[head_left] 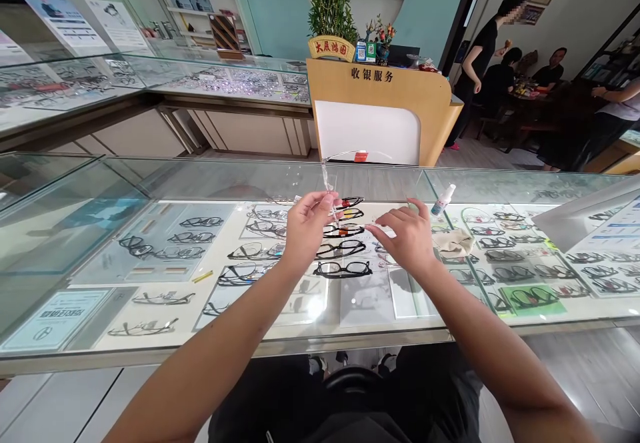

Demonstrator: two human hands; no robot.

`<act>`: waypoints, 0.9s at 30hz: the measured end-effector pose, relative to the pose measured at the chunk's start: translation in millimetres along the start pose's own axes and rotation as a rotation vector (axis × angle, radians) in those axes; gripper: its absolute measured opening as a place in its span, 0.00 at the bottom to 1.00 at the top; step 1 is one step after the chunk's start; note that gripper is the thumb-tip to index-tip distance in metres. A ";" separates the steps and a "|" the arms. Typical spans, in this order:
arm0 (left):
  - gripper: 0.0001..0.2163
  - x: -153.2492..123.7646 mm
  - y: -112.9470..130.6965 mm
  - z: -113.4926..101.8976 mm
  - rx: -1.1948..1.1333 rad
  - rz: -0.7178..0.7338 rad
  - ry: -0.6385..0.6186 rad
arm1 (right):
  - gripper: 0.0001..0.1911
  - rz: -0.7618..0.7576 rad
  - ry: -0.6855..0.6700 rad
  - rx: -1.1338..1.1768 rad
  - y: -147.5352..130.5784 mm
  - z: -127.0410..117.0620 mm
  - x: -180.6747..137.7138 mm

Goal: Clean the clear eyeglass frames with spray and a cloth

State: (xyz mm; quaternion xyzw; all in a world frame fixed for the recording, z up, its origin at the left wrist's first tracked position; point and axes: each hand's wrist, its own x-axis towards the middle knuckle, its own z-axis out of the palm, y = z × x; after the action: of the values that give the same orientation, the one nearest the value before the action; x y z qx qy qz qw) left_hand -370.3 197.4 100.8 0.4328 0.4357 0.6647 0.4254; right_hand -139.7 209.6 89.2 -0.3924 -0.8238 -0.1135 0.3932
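Note:
My left hand (311,224) is closed, thumb and fingers pinching a pair of clear-framed eyeglasses (325,175) above the glass counter. The frame stands on edge; its upper temple, carrying a red tag (361,156), points right. My right hand (406,235) is at the right with thumb and index finger close together, seemingly at the tip of the lower temple, which is hard to make out against the display. Beneath and between the hands, several black-framed eyeglasses (343,269) form a column. A beige cloth (454,243) and a small spray bottle (443,200) are right of my right hand.
The glass display counter (280,348) spans my front, with rows of eyeglasses in it. A white sign (600,230) stands at the right. Beyond are a wooden cashier desk (435,96) with a plant and more showcases (225,83). Several people are at the back right.

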 end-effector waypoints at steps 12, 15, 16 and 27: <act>0.15 -23.3 -1.1 16.5 0.043 0.080 -0.293 | 0.24 0.033 -0.066 0.319 -27.3 -0.5 -1.1; 0.16 -22.5 7.2 24.0 0.073 0.064 -0.322 | 0.19 0.035 -0.062 0.429 -24.6 -0.8 -0.8; 0.17 -20.8 11.5 26.9 0.097 0.066 -0.339 | 0.18 0.045 -0.058 0.456 -22.9 -3.0 0.5; 0.12 50.1 -2.0 137.3 0.298 0.143 -0.352 | 0.24 0.385 0.500 0.153 41.7 -37.9 24.5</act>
State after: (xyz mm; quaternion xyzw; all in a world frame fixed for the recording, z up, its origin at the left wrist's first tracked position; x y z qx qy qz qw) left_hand -253.2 274.1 142.9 0.6298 0.4165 0.5359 0.3778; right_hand -97.3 232.3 127.4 -0.4701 -0.6186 -0.0676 0.6259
